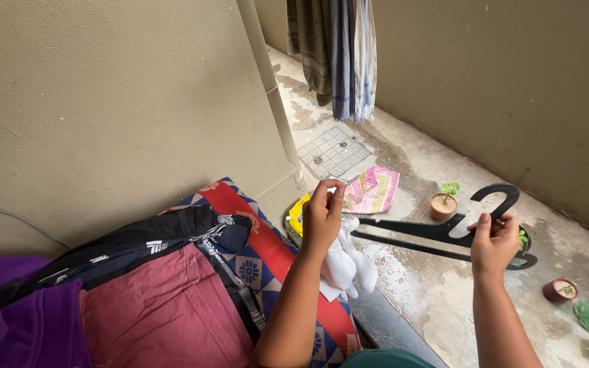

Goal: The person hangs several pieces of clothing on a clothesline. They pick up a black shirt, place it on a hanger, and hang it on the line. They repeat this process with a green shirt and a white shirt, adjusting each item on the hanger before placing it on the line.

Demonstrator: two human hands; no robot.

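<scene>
Hanger [444, 232] step: my right hand [495, 242] grips the black hanger by its neck, over the wet floor [431, 286]. My left hand [323, 215] pinches the white garment [349, 266] beside it. Next, I'd judge: feed a hanger arm into the garment opening.

Hands: two, the left hand [323, 217] and right hand [493, 242], at centre and centre right.
Black hangers [444, 230]: one was held at centre right.
White cloths [346, 264]: one.
Small plant pots: two, one [442, 204] right of centre, one [559, 290] at lower right.
Hanging cloths [335, 54]: perhaps three at the top, folds overlapped.
Floor drain covers [334, 152]: one.
</scene>
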